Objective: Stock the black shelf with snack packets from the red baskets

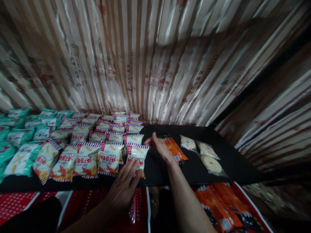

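A white snack bag (137,153) with a striped top edge stands at the right end of the front row. My left hand (128,177) lies with stretched fingers over the lower front of this bag. Just right of it, my right hand (159,146) is open with its thumb pointing up, its fingertips close to the bag's right edge; whether they touch cannot be made out. Several like bags (109,159) stand in rows to the left. Beside my right hand lie orange and black snack packs (174,148) on the black shelf (155,171).
Teal snack bags (23,158) crowd the shelf's left end. Flat round wrapped cakes (211,163) lie on the right. Below the shelf are red baskets (80,207), and more orange packs (220,205) lie at lower right. A striped curtain (136,58) hangs behind.
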The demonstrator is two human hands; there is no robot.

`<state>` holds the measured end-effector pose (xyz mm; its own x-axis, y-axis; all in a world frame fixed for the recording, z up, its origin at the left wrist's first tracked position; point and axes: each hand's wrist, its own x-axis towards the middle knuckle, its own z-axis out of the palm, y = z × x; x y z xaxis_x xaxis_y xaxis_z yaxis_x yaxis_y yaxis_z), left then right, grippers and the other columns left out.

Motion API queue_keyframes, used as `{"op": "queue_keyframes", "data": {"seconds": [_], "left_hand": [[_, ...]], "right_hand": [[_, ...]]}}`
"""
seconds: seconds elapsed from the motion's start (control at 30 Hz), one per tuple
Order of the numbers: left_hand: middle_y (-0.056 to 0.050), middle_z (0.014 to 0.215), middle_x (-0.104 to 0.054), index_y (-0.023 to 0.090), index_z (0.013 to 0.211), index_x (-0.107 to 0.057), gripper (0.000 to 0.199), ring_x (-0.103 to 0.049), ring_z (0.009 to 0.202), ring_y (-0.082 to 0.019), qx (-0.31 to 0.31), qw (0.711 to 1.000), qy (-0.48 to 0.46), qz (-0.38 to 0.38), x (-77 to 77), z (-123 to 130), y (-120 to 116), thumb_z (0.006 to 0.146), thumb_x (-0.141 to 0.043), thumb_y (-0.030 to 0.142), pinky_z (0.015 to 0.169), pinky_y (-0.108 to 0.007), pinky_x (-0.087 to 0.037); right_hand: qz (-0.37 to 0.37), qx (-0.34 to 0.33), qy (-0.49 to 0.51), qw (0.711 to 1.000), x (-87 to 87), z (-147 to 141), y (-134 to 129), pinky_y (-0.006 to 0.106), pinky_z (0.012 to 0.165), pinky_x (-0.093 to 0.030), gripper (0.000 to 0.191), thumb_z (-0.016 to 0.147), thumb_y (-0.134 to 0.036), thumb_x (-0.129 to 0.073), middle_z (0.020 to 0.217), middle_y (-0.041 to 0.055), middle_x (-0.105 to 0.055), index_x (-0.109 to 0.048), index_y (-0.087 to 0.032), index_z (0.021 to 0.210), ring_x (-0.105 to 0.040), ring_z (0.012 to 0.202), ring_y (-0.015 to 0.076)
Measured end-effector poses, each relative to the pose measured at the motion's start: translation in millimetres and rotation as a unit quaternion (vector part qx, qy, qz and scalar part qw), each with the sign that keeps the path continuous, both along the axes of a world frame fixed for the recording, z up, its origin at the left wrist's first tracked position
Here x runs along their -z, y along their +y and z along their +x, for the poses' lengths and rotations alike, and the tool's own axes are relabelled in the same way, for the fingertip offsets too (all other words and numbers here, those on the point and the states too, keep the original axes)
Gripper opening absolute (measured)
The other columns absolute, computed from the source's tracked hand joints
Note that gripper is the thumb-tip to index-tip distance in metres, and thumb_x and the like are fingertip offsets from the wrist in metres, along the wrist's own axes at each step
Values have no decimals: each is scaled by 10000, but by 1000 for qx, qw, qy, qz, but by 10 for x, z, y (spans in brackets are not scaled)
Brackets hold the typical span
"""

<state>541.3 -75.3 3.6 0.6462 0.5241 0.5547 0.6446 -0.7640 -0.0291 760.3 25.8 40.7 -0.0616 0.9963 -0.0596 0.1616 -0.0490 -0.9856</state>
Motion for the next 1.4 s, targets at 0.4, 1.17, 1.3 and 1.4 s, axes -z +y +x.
{"op": "queue_keyframes", "data": {"seconds": [0.4,1.17,1.3,1.4], "left_hand": [[-151,1460,-290,139,1326,-399,486,-177,1366,-303,-12,999,31,0,127,-57,83,843,-392,91,1033,-446,-328],[-177,1439,-313,73,1371,-224,608,-125,1379,-277,102,992,-13,-79,457,-213,-160,776,-345,32,1024,-471,-347],[-184,1440,-307,80,1309,-323,524,-121,1379,-290,94,992,-5,-87,464,-191,-166,787,-351,42,1024,-499,-346],[-188,1441,-304,73,1247,-407,443,-109,1379,-302,77,994,9,-82,445,-201,-162,806,-365,60,1024,-495,-353]], "right_hand": [[-43,-78,-22,996,-32,-130,-21,359,780,-486,775,777,-760,-239,906,93,-703,-723,-183,958,-628,823,207],[-130,-186,-70,971,30,112,-204,273,663,-480,566,691,-680,-562,795,68,-660,-642,-136,825,-609,729,149],[-115,-238,-98,959,86,-42,-326,261,681,-467,523,700,-617,-609,847,45,-648,-637,-148,932,-584,763,140],[-97,-216,-106,966,95,-144,-407,258,662,-462,510,724,-610,-584,854,45,-640,-630,-144,925,-574,753,140]]}}
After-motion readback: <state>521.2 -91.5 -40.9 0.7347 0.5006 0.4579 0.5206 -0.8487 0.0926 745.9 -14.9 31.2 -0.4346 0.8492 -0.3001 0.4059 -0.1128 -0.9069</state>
